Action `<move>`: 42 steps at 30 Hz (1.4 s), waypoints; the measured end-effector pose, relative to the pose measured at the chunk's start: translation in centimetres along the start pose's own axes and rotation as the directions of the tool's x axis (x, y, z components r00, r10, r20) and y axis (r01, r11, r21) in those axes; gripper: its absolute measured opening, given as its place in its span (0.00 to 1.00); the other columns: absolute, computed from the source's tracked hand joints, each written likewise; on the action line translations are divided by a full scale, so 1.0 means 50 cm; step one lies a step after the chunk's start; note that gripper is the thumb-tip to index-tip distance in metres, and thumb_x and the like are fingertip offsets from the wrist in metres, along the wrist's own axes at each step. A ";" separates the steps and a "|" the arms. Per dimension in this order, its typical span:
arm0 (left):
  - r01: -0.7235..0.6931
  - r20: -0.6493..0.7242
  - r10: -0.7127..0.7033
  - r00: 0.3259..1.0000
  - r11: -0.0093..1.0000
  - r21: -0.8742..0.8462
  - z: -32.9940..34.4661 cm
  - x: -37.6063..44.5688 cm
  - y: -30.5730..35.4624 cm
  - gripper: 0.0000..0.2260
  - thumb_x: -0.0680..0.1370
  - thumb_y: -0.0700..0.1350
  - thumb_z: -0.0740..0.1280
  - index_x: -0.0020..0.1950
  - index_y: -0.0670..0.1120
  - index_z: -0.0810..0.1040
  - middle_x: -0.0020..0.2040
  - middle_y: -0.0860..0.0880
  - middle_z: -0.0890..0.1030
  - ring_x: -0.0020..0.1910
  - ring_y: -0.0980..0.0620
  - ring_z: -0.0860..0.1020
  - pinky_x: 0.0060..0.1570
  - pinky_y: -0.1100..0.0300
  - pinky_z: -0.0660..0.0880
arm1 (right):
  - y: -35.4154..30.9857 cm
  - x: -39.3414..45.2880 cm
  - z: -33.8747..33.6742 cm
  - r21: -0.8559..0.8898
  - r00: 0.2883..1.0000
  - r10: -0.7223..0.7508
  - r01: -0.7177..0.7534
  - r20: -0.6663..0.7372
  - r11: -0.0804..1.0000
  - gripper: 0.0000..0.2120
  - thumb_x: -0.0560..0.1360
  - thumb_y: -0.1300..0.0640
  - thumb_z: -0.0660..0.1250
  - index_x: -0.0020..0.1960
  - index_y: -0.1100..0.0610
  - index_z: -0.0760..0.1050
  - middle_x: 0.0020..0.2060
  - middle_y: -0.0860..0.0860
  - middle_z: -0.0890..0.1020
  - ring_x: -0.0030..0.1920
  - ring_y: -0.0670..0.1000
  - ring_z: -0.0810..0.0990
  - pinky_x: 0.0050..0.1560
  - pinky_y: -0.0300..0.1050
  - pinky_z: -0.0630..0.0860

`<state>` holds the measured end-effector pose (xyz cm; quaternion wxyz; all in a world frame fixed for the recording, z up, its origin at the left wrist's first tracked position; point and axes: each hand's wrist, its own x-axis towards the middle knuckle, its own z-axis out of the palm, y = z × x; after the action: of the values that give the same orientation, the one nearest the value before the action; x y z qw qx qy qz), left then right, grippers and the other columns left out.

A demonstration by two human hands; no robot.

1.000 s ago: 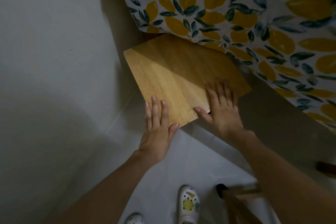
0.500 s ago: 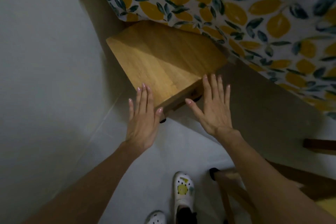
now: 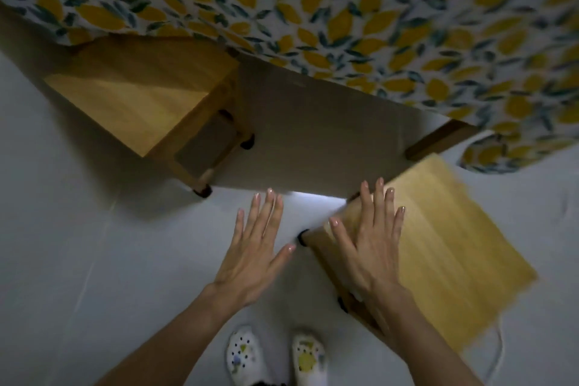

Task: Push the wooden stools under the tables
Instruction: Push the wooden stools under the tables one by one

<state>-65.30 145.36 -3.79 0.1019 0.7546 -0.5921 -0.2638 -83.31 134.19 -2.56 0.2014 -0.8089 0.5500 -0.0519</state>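
Fingers (image 3: 377, 210) of right hand (image 3: 369, 247) spread flat over second stool (image 3: 438, 247) at 4 o'clock, gripping nothing; left hand (image 3: 253, 247) open, empty. Stool probably rigid, slideable: push near seat edge toward table (image 3: 344, 3) at 12.

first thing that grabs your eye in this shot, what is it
The lemon-print tablecloth fills the top of the view. Below it, two bare hands spread open: the right hand lies over the corner of a pale wooden stool at the right, the left hand over bare floor. A second stool sits partly under the cloth at the left.
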 end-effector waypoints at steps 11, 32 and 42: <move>-0.014 0.226 -0.010 0.974 0.995 0.102 0.230 -0.091 0.289 0.51 0.65 0.79 0.45 0.74 0.50 0.28 0.73 0.46 0.24 0.71 0.45 0.23 0.70 0.44 0.31 | 0.377 -0.285 -0.072 -0.066 0.983 0.108 -0.099 0.151 0.993 0.43 0.72 0.26 0.49 0.78 0.46 0.39 0.78 0.51 0.36 0.76 0.52 0.32 0.75 0.54 0.37; 0.140 0.157 -0.144 0.977 0.989 0.039 0.198 0.143 0.328 0.55 0.69 0.71 0.61 0.73 0.43 0.28 0.72 0.39 0.24 0.72 0.44 0.25 0.71 0.51 0.30 | 0.457 -0.040 -0.058 0.017 0.951 -0.149 0.150 0.270 0.989 0.51 0.68 0.23 0.42 0.79 0.57 0.45 0.75 0.66 0.38 0.74 0.65 0.33 0.70 0.62 0.37; 0.094 0.142 -0.092 0.986 0.996 -0.010 0.071 0.440 0.271 0.54 0.70 0.70 0.62 0.73 0.43 0.27 0.71 0.40 0.23 0.71 0.44 0.24 0.70 0.50 0.29 | 0.395 0.289 -0.107 0.020 0.951 -0.114 0.113 0.289 0.993 0.48 0.72 0.35 0.62 0.78 0.52 0.37 0.75 0.61 0.32 0.73 0.59 0.27 0.71 0.55 0.32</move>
<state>-74.98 121.32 -6.56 0.0536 0.7599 -0.5598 -0.3261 -96.48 113.39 -7.20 0.2775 -0.8376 0.4673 0.0546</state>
